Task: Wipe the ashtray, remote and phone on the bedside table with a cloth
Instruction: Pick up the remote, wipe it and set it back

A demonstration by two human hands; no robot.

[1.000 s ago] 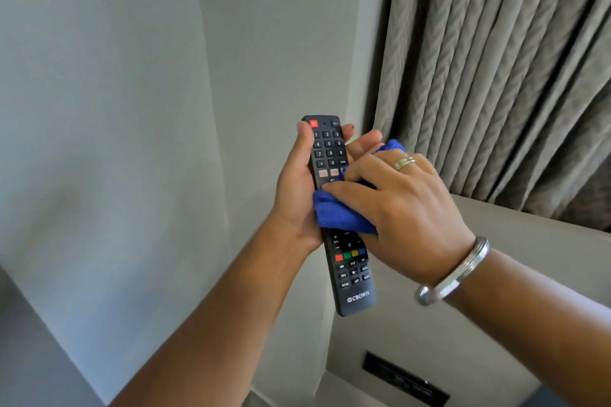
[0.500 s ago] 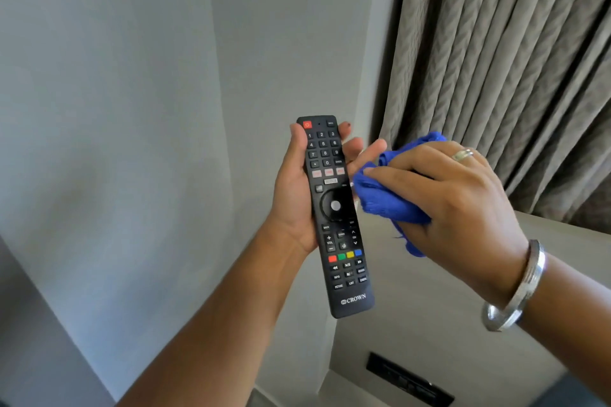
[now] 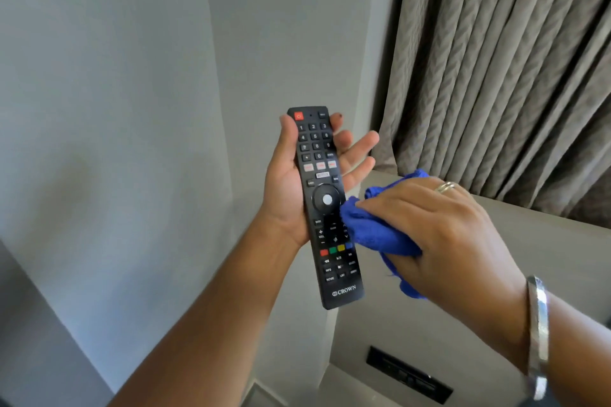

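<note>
A long black remote [image 3: 322, 188] with coloured buttons lies face up in my left hand [image 3: 291, 195], held upright in mid-air with the fingers spread behind it. My right hand [image 3: 439, 235] grips a bunched blue cloth [image 3: 373, 231] and presses its edge against the remote's right side, just below the round centre button. The ashtray, the phone and the bedside table are out of view.
A grey wall [image 3: 132, 142] fills the left and centre. Beige pleated curtains [image 3: 496, 59] hang at the upper right above a pale padded headboard panel [image 3: 545, 258]. A black switch plate [image 3: 410, 377] sits low on that panel.
The cloth slid off the remote's middle to the right, then came back against its lower right side. My left fingers have spread open behind the remote.
</note>
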